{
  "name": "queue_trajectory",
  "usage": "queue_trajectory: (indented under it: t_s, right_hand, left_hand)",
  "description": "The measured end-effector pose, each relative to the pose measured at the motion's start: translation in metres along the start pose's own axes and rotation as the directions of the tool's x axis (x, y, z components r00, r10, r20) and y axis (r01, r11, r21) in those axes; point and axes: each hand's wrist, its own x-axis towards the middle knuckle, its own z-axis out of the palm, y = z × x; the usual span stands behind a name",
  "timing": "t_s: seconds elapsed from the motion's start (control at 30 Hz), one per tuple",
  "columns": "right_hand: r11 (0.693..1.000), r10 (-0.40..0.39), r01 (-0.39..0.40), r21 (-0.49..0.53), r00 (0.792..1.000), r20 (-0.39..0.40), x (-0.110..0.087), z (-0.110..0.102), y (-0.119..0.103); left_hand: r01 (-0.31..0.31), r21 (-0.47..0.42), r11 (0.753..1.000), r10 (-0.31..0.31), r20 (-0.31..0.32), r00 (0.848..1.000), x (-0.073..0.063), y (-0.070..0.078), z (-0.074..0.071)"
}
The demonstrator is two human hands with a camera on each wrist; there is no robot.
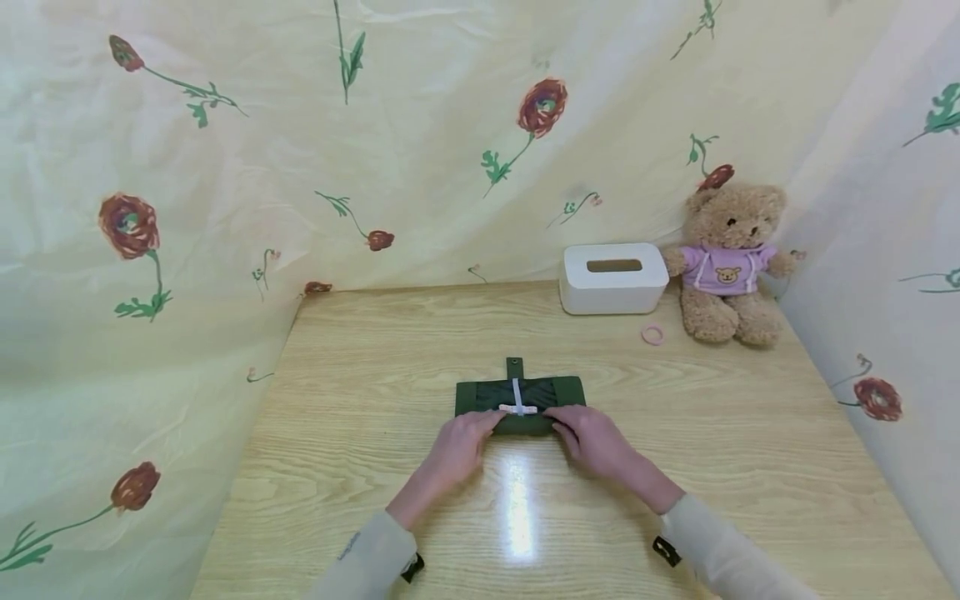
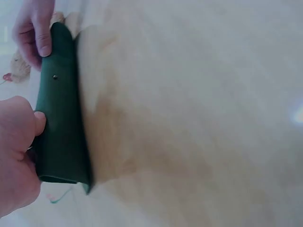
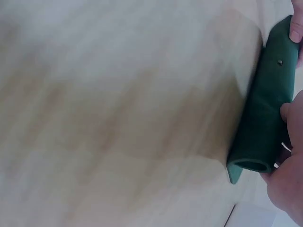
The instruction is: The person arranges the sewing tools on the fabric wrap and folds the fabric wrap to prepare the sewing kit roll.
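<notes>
On the table, a dark green roll-up pouch (image 1: pixel 568 390) lies partly folded, its near edge curled over into a tube. A tab (image 1: pixel 514 367) with a snap points away from me. Dark mesh covers its inner middle, with a pale narrow strip (image 1: pixel 516 390) and a small whitish band across it. My left hand (image 1: pixel 459 442) grips the rolled near edge at the left, thumb against the green outer side (image 2: pixel 61 104). At the right end, my right hand (image 1: pixel 596 442) holds the same roll, thumb below and fingers over the top. A metal snap (image 3: pixel 280 62) shows on the outside.
At the back right stands a white tissue box (image 1: pixel 615 292), beside a teddy bear (image 1: pixel 723 271) in a purple top. A pink ring (image 1: pixel 652 335) lies in front of the box. Flower-patterned cloth (image 1: pixel 420 150) borders the wooden table (image 1: pixel 360 350) behind and at the sides.
</notes>
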Motion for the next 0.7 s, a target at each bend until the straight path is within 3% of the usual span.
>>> queue_trajectory:
  t_s: [0.23, 0.4, 0.53, 0.7]
  right_hand:
    - [0.983, 0.104, -0.111, 0.149, 0.993, 0.058, 0.015, -0.007, 0.015]
    - [0.965, 0.182, -0.195, 0.176, 0.979, 0.09, 0.025, -0.008, 0.026]
    - [0.957, 0.228, -0.238, 0.164, 0.97, 0.08, 0.032, -0.008, 0.033]
    - [0.952, 0.29, -0.291, 0.091, 0.957, 0.03, 0.038, -0.006, 0.041]
  left_hand:
    - [0.106, -0.108, 0.988, -0.089, 0.151, 0.984, 0.023, -0.006, -0.014]
    - [0.199, -0.189, 0.961, -0.159, 0.209, 0.965, 0.034, -0.015, -0.015]
    - [0.27, -0.208, 0.94, -0.223, 0.221, 0.949, 0.039, -0.019, -0.014]
    - [0.272, -0.092, 0.958, -0.256, 0.158, 0.954, 0.044, -0.019, -0.014]
